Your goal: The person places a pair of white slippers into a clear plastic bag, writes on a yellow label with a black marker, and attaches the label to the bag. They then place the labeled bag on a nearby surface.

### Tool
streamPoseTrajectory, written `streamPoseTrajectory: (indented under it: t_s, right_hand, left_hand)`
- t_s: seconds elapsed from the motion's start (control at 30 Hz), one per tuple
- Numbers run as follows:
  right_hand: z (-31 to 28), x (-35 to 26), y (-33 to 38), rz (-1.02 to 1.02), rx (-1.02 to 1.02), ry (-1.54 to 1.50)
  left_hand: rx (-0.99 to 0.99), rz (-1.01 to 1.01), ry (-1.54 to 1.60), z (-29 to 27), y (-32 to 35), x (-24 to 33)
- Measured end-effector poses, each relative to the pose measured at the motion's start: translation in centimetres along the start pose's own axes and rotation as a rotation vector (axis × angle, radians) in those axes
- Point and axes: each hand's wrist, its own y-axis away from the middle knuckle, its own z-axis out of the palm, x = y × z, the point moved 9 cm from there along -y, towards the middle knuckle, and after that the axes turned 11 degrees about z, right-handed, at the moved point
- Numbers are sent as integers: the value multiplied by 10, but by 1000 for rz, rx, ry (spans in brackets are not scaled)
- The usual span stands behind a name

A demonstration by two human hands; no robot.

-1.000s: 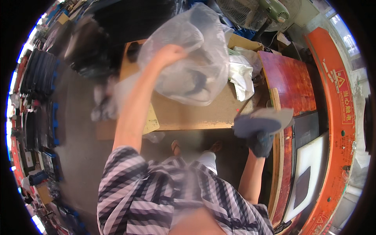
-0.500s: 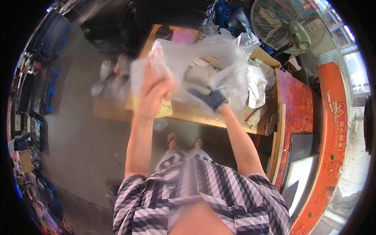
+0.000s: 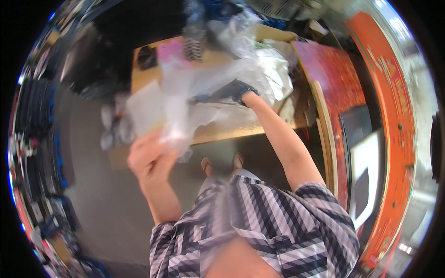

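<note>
My bare left hand (image 3: 150,155) is closed on the edge of a clear plastic bag (image 3: 178,109), over the near left part of a wooden table (image 3: 222,134). The bag stretches from it toward my right hand (image 3: 229,91), which wears a dark blue glove. That gloved hand points left and lies against the bag's film; whether it is inside the bag I cannot tell. Motion smears its fingers, so their grip does not show. A pale sheet (image 3: 146,107) lies just beyond my left hand. White crumpled plastic (image 3: 273,74) sits to the right of the glove.
Pink pieces (image 3: 171,53) and a dark object (image 3: 147,57) lie at the table's far left. Bagged items (image 3: 116,123) stand left of the table. A red-brown board (image 3: 331,72) and an orange beam (image 3: 387,92) line the right. Black stacks (image 3: 34,111) stand far left.
My left hand has come nearer and to the left, pulling the bag's edge along. My gloved right hand has moved left and farther away. Grey pieces seen through the bag earlier are now hidden.
</note>
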Motion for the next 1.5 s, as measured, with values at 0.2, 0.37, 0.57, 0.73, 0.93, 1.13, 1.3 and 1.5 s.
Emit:
streamPoseTrajectory:
  t_s: [0.2,0.37,0.57,0.73,0.93,1.13,1.3,1.5]
  right_hand:
    - [-45,35,124,-83,235,-601]
    - [15,2,207,-313,86,-615]
    - [23,16,168,-182,713,-187]
    - [22,73,143,-125,646,-482]
    - [11,118,194,-178,468,-1173]
    - [-6,113,243,-125,733,-1173]
    - [-1,140,201,-355,557,-1253]
    - [8,174,153,-187,445,-1741]
  left_hand:
    - [66,107,46,-23,-30,-4]
    - [-195,-126,11,65,-55,-27]
    - [-809,-279,371,224,-13,17]
    - [-1061,172,298,266,-11,73]
    - [-1242,238,203,222,-16,45]
    - [-768,-278,-58,202,-76,-71]
    - [-936,529,-537,289,-78,-83]
    - [-1611,-86,-778,336,-72,-237]
